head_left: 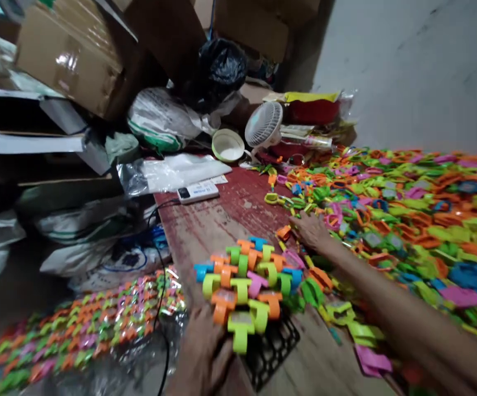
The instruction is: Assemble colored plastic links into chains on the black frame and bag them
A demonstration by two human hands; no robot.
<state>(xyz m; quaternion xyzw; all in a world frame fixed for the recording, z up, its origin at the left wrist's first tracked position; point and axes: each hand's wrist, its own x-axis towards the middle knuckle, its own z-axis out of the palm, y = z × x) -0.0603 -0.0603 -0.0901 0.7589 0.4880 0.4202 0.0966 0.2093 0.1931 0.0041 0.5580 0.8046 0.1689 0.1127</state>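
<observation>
A cluster of bright plastic toy pieces with curved bands (242,286), orange, green, yellow, blue and pink, stands in rows on a black grid rack (281,344) on the worn table. My left hand (205,346) is at the near left side of the cluster, fingers curled in against it; what they grip is hidden. Farther off, my right hand (310,234) stretches out over the edge of a big heap of similar loose pieces (407,220). Its fingers are extended and slightly blurred, touching or just above a few pieces, and nothing shows held in them.
Wrapped rows of matching pieces (89,330) lie at the lower left, crossed by a black cable (162,308). On the table are a white power strip (199,192), plastic bags (180,171), a pale bowl (227,146) and a small fan (265,124). Cardboard boxes (67,60) are stacked behind.
</observation>
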